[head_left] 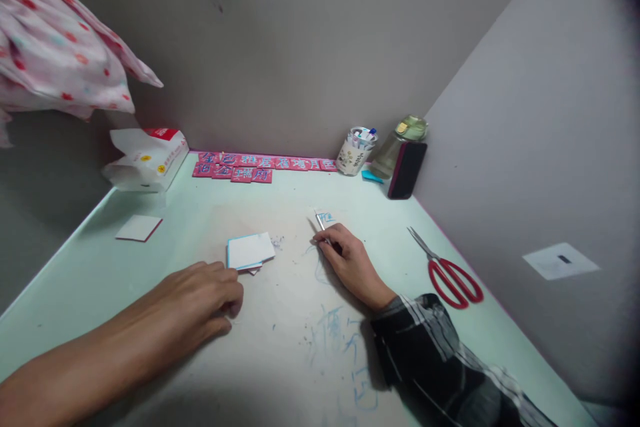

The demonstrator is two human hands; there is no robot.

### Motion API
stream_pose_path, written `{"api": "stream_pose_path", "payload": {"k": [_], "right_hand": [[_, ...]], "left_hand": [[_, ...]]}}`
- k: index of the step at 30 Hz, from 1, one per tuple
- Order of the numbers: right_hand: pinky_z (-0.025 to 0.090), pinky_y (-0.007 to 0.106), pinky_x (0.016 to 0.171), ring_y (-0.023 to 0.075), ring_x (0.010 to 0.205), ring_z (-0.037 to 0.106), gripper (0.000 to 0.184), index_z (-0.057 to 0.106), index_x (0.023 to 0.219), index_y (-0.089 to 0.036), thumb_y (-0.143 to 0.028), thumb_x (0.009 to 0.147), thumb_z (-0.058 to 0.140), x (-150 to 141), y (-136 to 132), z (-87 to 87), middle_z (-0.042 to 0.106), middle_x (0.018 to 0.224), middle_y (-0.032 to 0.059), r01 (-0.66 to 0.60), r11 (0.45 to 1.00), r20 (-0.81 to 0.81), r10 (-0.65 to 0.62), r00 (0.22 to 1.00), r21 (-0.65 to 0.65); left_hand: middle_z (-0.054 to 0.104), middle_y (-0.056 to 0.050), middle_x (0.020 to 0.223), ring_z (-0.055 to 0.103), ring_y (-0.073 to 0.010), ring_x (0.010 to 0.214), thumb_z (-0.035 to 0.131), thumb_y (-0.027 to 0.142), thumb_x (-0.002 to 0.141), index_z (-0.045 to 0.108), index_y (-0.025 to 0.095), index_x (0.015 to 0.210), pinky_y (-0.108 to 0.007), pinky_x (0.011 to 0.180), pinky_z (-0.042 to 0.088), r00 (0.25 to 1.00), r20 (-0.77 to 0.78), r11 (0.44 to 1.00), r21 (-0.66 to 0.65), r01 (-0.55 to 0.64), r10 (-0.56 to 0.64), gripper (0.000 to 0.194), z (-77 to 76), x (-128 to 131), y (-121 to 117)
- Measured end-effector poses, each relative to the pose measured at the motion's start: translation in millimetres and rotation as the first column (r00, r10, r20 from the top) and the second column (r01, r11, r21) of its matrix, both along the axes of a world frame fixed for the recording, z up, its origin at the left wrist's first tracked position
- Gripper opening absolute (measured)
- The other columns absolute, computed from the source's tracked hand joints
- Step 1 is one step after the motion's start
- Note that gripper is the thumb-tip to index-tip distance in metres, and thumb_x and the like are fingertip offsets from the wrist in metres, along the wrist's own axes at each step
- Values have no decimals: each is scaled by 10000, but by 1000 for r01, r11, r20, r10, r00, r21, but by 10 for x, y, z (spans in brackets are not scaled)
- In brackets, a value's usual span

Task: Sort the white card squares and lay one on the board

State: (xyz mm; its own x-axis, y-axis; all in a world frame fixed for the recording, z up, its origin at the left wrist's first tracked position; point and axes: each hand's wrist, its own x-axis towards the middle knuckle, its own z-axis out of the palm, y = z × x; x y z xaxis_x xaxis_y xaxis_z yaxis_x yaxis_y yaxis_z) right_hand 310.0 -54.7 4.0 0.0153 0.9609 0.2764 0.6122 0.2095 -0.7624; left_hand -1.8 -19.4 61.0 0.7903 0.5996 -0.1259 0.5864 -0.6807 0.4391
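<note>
holds a slim stick-like tool in the right hand with a narrow, pinching grip, beside blue writing on the bench; rests the left hand, with grip slightly parted, just beside stacked white cards.

The light is soft and muted, leaving the plain grey back wall dim and the smooth, pale-grey right-hand wall lighter. Shadow lies left of the bare right hand and the black-and-white checked cloth sleeve, so light seems to come from the right. Another blurry shadow darkens the near part of the pale green tabletop. Blurred black swallows the upper right corner; wide-angle stretching widens the sides.
</note>
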Motion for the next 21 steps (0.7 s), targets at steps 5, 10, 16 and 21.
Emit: {"api": "stream_pose_path", "payload": {"k": [5, 10, 16, 21], "right_hand": [[450, 335, 754, 182, 793, 565, 173, 713, 976, -220, -143, 954, 558, -1, -2, 11, 611, 950, 39, 3, 1000, 3, -3, 1000, -3], [446, 331, 755, 181, 798, 565, 171, 714, 974, -214, -148, 953, 558, -2, -6, 17, 607, 942, 37, 4, 1000, 5, -4, 1000, -11], [443, 330, 743, 182, 788, 561, 173, 713, 976, -214, -163, 957, 548, -6, -6, 27, 607, 935, 37, 3, 1000, 2, -3, 1000, -17], [442, 333, 748, 184, 790, 562, 169, 709, 980, -218, -170, 957, 548, -8, -7, 33, 606, 940, 40, 3, 1000, 3, -3, 1000, -16]], "left_hand": [[720, -36, 972, 634, -246, 914, 536, 131, 855, 640, 221, 831, -349, 773, 412, 966, -254, 997, -71, 32, -49, 139, -45, 202, -83], [689, -55, 904, 592, -231, 815, 407, 143, 936, 608, 209, 798, -370, 753, 397, 964, -258, 998, -36, 51, -59, 253, -17, 249, -140], [637, -14, 936, 589, -182, 851, 431, 272, 994, 595, 234, 872, -301, 744, 438, 985, 158, 992, -112, -56, 73, 208, 63, 229, -104], [645, -22, 1049, 612, -185, 992, 486, 320, 1030, 646, 265, 920, -305, 868, 491, 866, 481, 991, -73, -117, 137, 201, -30, 325, -162]]}}
